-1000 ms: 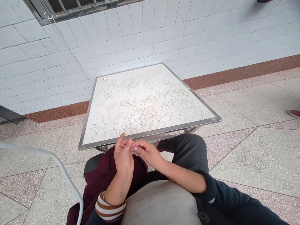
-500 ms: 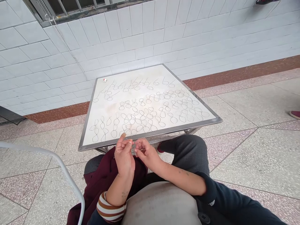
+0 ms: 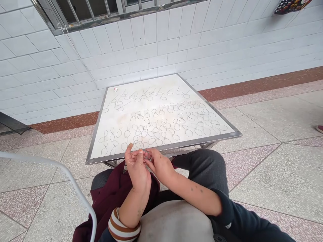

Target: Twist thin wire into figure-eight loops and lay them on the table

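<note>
My left hand point(image 3: 137, 169) is raised in front of the table's near edge, its thumb and fingers pinched on a thin wire point(image 3: 146, 157). Tape or a similar tan covering wraps one of its fingertips. Right beside it, my right hand point(image 3: 161, 166) curls inward, thumb and fingers closed on the same wire, which is faint and partly hidden between the hands. Just beyond lie several thin wires bent into figure-eights point(image 3: 176, 125) on the white tabletop point(image 3: 121, 119). Farther back are several wires with one loop and a straight tail point(image 3: 137, 95).
The table has a metal rim point(image 3: 164, 147). A small white and red object point(image 3: 115, 89) sits at its far left corner. Behind stands a tiled wall point(image 3: 146, 40) with a barred window point(image 3: 88, 10). A pale curved tube point(image 3: 73, 181) arcs at my left. Another person's shoe point(image 3: 320, 128) shows at far right.
My hands have drawn closer together, the right fingers now overlapping the left fingertips around the wire. The camera view has shifted slightly. The wires on the table look unmoved.
</note>
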The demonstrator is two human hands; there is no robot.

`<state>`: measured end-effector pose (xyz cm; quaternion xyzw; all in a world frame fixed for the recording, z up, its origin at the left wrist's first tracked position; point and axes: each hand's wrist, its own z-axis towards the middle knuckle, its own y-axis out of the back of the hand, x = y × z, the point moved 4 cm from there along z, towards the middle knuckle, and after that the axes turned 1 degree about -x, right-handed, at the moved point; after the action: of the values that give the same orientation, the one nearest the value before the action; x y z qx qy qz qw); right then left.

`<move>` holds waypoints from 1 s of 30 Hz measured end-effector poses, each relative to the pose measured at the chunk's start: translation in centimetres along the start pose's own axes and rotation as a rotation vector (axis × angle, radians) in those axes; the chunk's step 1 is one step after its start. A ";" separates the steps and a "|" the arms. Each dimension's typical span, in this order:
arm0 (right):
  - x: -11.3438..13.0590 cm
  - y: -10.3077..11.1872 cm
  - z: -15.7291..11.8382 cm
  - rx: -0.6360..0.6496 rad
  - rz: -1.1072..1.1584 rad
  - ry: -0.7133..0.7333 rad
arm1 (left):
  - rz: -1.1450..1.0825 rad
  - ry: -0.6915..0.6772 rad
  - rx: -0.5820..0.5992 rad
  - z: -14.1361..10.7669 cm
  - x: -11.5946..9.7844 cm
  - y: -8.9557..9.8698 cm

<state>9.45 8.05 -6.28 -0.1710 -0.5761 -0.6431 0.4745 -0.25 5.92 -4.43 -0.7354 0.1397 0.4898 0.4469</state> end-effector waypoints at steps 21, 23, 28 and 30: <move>-0.7 0.1 0.5 0.001 -0.183 0.036 | 0.028 -0.034 -0.003 0.3 0.7 0.2; -0.8 0.2 0.5 0.000 -0.213 0.070 | 0.036 -0.048 -0.001 0.3 0.6 0.3; -0.8 0.3 0.5 0.017 -0.275 0.102 | 0.026 -0.036 0.008 0.3 0.5 0.2; -0.8 0.3 0.5 0.022 -0.281 0.095 | 0.023 -0.034 0.014 0.4 0.5 0.1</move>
<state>9.89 8.87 -6.60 -0.0527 -0.5784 -0.7041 0.4085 -0.33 6.25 -4.96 -0.7221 0.1438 0.5065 0.4488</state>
